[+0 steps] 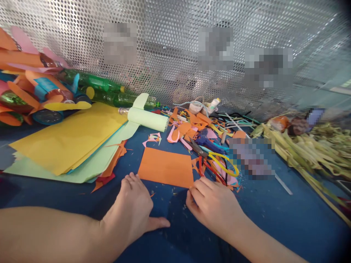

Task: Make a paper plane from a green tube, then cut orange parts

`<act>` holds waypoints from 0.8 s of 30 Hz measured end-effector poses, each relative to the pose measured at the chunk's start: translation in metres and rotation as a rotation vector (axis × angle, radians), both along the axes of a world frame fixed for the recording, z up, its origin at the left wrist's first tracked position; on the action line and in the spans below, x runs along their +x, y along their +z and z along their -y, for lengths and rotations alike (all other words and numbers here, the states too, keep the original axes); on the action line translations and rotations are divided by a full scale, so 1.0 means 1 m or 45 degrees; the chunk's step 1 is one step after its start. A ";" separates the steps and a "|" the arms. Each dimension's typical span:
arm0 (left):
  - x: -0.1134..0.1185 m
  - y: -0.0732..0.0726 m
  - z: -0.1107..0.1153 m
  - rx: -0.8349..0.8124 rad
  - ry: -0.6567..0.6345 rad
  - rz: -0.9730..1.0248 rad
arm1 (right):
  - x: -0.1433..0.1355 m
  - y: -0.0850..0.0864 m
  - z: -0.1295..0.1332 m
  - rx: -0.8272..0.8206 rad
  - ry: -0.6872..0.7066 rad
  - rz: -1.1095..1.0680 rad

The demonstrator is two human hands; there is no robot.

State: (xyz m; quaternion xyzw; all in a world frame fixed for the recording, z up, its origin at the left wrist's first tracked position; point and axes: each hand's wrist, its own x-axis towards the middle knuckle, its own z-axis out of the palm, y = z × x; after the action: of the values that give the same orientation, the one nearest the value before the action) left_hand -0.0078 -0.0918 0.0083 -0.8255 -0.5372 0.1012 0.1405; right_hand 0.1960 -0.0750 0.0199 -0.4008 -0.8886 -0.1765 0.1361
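An orange paper rectangle (166, 167) lies flat on the blue table (175, 233), in front of both hands. My left hand (135, 204) is at its lower left corner, fingers curled and thumb stretched out to the right over the table. At the lower right corner is my right hand (212, 204), its fingers bent near the paper's edge; whether they pinch it is unclear. Just right of the paper lie scissors with red and yellow handles (225, 164). Behind it lies a bottle wrapped in pale green paper (148, 118) with paper fins.
Stacked yellow and green paper sheets (71, 135) lie at the left, below paper-decorated bottles (55, 91). Colored scraps (192, 126) and a glue bottle (214, 105) are behind. Dry husks (298, 153) lie at the right. A perforated metal screen (167, 40) stands at the back.
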 end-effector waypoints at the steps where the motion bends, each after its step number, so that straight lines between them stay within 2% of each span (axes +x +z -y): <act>1: 0.000 0.002 -0.001 0.042 -0.025 -0.018 | 0.000 0.000 -0.002 0.020 -0.014 -0.025; 4: 0.000 0.009 -0.004 0.129 -0.098 -0.045 | -0.001 -0.002 -0.010 -0.046 -0.010 -0.144; 8: -0.001 0.017 -0.012 0.243 -0.285 0.141 | -0.002 -0.006 -0.020 -0.328 0.001 -0.240; 10: -0.002 0.017 -0.016 0.307 -0.533 0.305 | -0.002 -0.008 -0.020 -0.456 -0.011 -0.296; 14: -0.004 0.013 -0.019 0.282 -1.152 0.668 | -0.002 -0.006 -0.016 -0.640 0.001 -0.507; 15: -0.004 0.013 -0.018 0.263 -1.254 0.744 | -0.001 -0.005 -0.016 -0.671 0.006 -0.577; 17: -0.004 0.013 -0.017 0.188 -1.336 0.903 | 0.001 0.000 -0.017 -0.694 -0.020 -0.765; 19: -0.006 0.016 -0.018 0.045 -1.225 1.091 | 0.005 0.004 -0.021 -0.727 -0.108 -1.038; 20: -0.006 0.017 -0.020 -0.029 -1.082 1.197 | 0.007 0.007 -0.023 -0.768 -0.147 -1.215; 24: -0.006 0.018 -0.038 -0.241 -0.323 1.766 | 0.011 0.012 -0.029 -1.090 -0.143 -1.939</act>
State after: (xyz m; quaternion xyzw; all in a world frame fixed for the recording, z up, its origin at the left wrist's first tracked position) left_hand -0.0139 -0.0540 0.0267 -0.7644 -0.3916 -0.4185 -0.2954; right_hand 0.2069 -0.0462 0.0321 -0.4696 -0.5251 0.4814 0.5216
